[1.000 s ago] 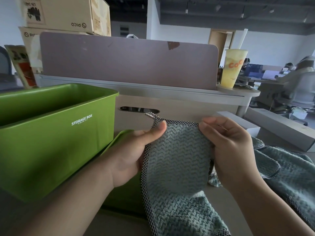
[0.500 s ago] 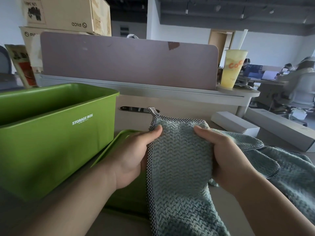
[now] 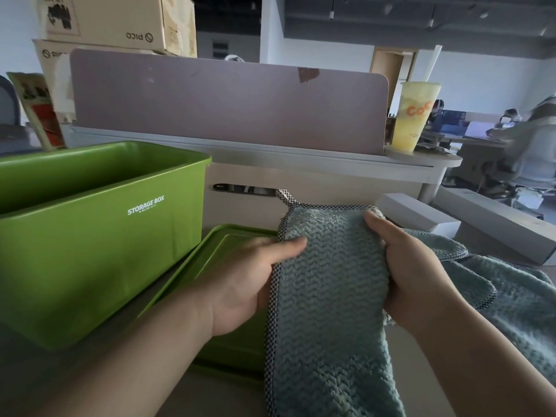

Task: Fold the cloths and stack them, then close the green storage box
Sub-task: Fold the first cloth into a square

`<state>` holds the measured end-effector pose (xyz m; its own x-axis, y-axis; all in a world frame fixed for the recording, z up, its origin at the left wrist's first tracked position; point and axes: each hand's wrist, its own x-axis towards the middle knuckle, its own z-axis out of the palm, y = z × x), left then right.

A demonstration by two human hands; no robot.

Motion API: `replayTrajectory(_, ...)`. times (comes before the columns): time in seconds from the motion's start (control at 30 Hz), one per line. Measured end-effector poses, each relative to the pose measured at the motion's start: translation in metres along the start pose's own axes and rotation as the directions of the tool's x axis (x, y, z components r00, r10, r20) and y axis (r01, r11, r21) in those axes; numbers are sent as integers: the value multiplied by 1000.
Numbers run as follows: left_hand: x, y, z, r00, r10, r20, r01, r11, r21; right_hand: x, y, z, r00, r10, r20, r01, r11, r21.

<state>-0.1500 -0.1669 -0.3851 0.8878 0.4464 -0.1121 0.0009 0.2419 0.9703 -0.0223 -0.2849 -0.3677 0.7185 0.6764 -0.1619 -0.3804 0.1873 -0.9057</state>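
I hold a blue-green knitted cloth (image 3: 328, 284) with a checked border up in front of me. My left hand (image 3: 246, 281) grips its left edge, thumb lying on the front. My right hand (image 3: 412, 272) grips the right edge, thumb near the top corner. The cloth hangs down out of the bottom of the frame. More blue-green cloth (image 3: 517, 302) lies heaped on the desk behind my right hand. The green storage box (image 3: 90, 245) stands open at the left. Its green lid (image 3: 228, 245) lies flat on the desk beside it, partly under my left hand and the cloth.
A mauve desk divider (image 3: 228, 100) stands behind. A yellow drink cup (image 3: 413, 118) sits on the shelf at its right end. White long boxes (image 3: 418, 215) lie at the right. Cardboard cartons (image 3: 117, 22) are stacked at the back left. A person sits at a far desk.
Both hands have slid down the sides of the cloth and lowered it slightly. The top edge and its loop now stand above my thumbs.
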Motion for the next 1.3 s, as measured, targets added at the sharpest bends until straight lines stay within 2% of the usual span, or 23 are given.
replayTrajectory(0.07,2,2,-3,999,2,-41,-4,999,-44,2,0,-1,995,64,72,-59,996,-68)
replayTrajectory(0.17,3,5,-10,997,2,-72,-11,993,-117,3,1,-3,990,34,139,-13,990,-143)
replayTrajectory(0.27,3,7,-13,996,-1,-84,-9,992,-123,6,2,-5,991,-41,126,53,994,-99)
replayTrajectory(0.33,2,7,-12,996,5,-86,-16,992,-128,7,3,-6,994,-13,106,22,996,-82)
replayTrajectory(0.43,0,9,-11,993,-2,-115,-12,992,-127,5,2,-5,983,67,171,-42,988,-149)
replayTrajectory(0.5,1,11,-14,991,-7,-136,-10,992,-126,4,3,-4,980,40,193,-12,989,-146)
replayTrajectory(0.6,1,12,-15,993,-12,-121,-6,989,-146,5,4,-3,988,-13,151,30,994,-108)
replayTrajectory(0.8,3,12,-16,988,-13,-155,-18,980,-196,-7,1,2,947,137,290,-90,982,-168)
replayTrajectory(0.97,3,14,-16,972,60,-226,-110,969,-219,-3,6,0,986,97,133,-75,983,-165)
replayTrajectory(1.17,6,15,-18,947,97,-306,-193,934,-301,-8,3,0,983,67,171,-36,983,-181)
replayTrajectory(1.3,6,14,-17,944,104,-313,-210,920,-330,-5,6,0,996,-30,83,45,982,-182)
